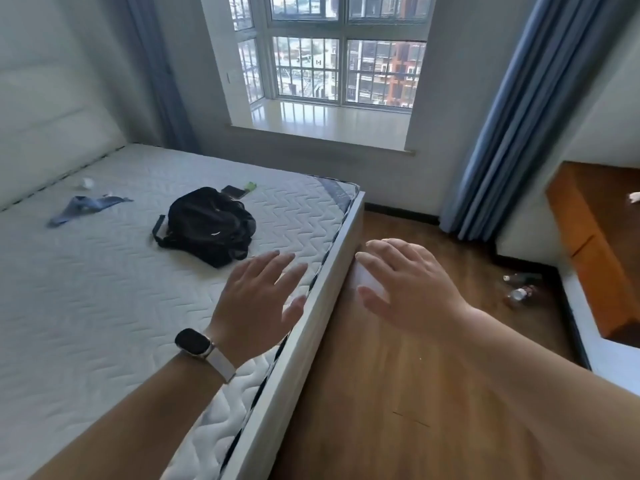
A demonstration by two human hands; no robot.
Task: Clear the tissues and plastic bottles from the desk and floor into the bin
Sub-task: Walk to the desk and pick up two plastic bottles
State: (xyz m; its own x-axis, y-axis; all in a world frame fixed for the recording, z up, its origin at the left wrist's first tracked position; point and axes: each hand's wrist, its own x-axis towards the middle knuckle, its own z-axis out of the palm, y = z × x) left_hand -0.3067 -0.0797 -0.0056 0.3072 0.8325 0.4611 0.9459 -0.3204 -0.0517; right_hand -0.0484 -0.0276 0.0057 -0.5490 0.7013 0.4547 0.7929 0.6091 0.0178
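Two plastic bottles lie on the wooden floor at the right, beside the desk's base: one [523, 277] farther back, one clear with a dark label [520, 293] nearer. A white crumpled tissue [634, 197] shows on the orange desk [588, 237] at the right edge. Another white tissue [88, 182] lies far back on the mattress. My left hand [258, 299], with a watch on the wrist, hovers flat over the bed's edge, fingers spread and empty. My right hand [408, 289] is stretched out over the floor, fingers straight and empty. No bin is in view.
A white mattress [104, 289] on a grey bed frame fills the left. On it lie a black backpack [207, 226], a blue cloth [83, 207], a phone [233, 191] and a green packet [250, 185]. Blue curtains [512, 133] hang by the window.
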